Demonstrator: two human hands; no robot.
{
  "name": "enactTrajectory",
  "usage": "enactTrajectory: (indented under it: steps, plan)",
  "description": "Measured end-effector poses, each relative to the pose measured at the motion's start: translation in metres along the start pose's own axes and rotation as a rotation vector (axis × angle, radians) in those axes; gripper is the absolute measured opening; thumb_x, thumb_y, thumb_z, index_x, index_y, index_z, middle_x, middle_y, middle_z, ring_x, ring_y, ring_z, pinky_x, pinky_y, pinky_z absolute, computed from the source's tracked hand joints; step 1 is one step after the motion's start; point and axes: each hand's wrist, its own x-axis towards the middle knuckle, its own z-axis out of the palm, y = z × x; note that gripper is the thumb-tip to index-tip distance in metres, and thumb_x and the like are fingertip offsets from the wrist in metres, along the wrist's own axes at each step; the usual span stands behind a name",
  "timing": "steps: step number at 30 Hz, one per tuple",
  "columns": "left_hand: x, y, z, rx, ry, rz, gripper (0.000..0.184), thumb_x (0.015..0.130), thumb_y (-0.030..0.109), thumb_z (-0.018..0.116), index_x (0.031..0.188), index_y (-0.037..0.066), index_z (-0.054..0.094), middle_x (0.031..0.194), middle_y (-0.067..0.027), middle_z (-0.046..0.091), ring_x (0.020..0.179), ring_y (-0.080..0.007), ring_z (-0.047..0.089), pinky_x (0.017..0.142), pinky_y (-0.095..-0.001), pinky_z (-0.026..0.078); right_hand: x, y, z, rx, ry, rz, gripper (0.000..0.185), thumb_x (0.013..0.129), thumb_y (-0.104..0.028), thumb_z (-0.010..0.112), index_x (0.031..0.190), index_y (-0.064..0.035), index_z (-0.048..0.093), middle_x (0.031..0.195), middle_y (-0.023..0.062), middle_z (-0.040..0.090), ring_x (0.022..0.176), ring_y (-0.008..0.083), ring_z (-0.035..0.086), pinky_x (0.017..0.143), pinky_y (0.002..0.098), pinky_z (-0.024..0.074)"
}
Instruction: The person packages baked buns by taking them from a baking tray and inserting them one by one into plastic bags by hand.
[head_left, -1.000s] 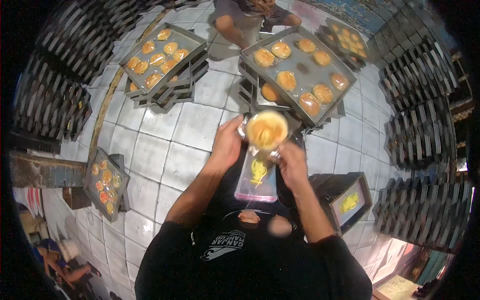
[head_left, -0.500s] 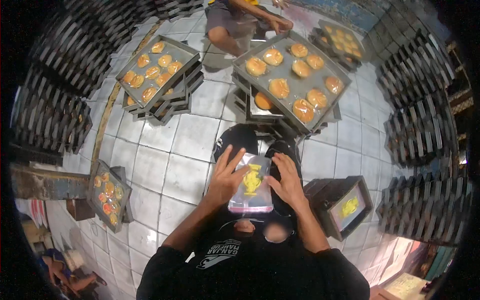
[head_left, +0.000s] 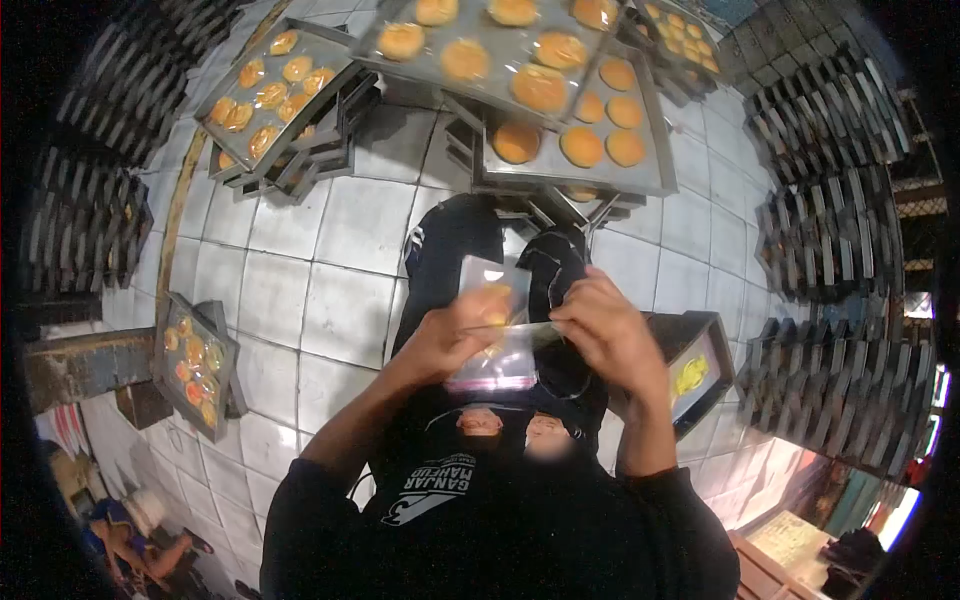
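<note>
A stack of clear plastic bags (head_left: 505, 368) with yellow print and a pink edge lies on my lap. Over it, my left hand (head_left: 455, 338) is closed on a clear bag, its fingers blurred by motion. My right hand (head_left: 603, 325) pinches the same bag at its other end, so the plastic stretches between the two hands. Ahead of my knees a tray of wrapped buns (head_left: 450, 85) sits tilted above another tray of unwrapped round buns (head_left: 640, 165).
At the upper left stands a pile of trays with wrapped buns (head_left: 345, 50). A smaller tray (head_left: 168, 360) is at the left, a box with printed bags (head_left: 715, 330) at the right. Stacked dark trays (head_left: 830, 235) line both sides. A person (head_left: 130, 545) sits at the lower left.
The upper tray of wrapped buns has shifted away and to the left, uncovering unwrapped buns below. My hands have risen from the bag stack and now stretch a bag.
</note>
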Motion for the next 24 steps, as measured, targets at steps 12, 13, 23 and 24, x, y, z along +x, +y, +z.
enactTrajectory:
  steps: [12, 13, 23, 24]
  plan:
    - [0.034, -0.060, 0.003, -1.244, 0.391, -0.369, 0.020, 0.105, 0.021, 0.058, 0.107, 0.002, 0.063, 0.090, -0.0113, 0.073, 0.074, -0.0176, 0.070, 0.070, -0.0306, 0.058, 0.256, 0.236, 0.028, 0.117, 0.125, 0.311, 0.049, 0.097, -0.039, 0.066, 0.122, 0.0025, 0.067, 0.111, 0.0256, 0.071, 0.102, 0.0414, 0.069, 0.091, 0.0455, 0.0544]
    - [0.037, -0.057, 0.000, -1.235, 0.393, -0.369, 0.020, 0.105, 0.021, 0.058, 0.107, 0.002, 0.063, 0.090, -0.0113, 0.073, 0.074, -0.0176, 0.070, 0.070, -0.0306, 0.058, 0.273, 0.258, 0.047, -0.084, 0.217, 0.219, 0.054, 0.094, -0.046, 0.068, 0.121, 0.0016, 0.068, 0.112, 0.0264, 0.071, 0.103, 0.0426, 0.068, 0.093, 0.0470, 0.0536]
    - [0.046, -0.056, -0.002, -1.323, 0.528, -0.351, 0.032, 0.106, 0.030, 0.055, 0.119, 0.000, 0.055, 0.108, -0.0235, 0.070, 0.089, -0.0309, 0.072, 0.081, -0.0455, 0.059, 0.246, 0.218, 0.097, 0.108, 0.167, 0.356, 0.076, 0.074, -0.035, 0.088, 0.128, 0.0027, 0.051, 0.117, 0.0288, 0.064, 0.112, 0.0426, 0.065, 0.095, 0.0450, 0.0510]
    - [0.050, -0.047, -0.011, -1.374, 0.513, -0.346, 0.035, 0.107, 0.033, 0.055, 0.122, 0.001, 0.053, 0.122, -0.0239, 0.067, 0.107, -0.0320, 0.069, 0.090, -0.0479, 0.056, 0.247, 0.255, 0.106, 0.145, 0.153, 0.288, 0.077, 0.077, -0.029, 0.087, 0.134, 0.0034, 0.046, 0.122, 0.0273, 0.065, 0.113, 0.0382, 0.067, 0.096, 0.0421, 0.0524]
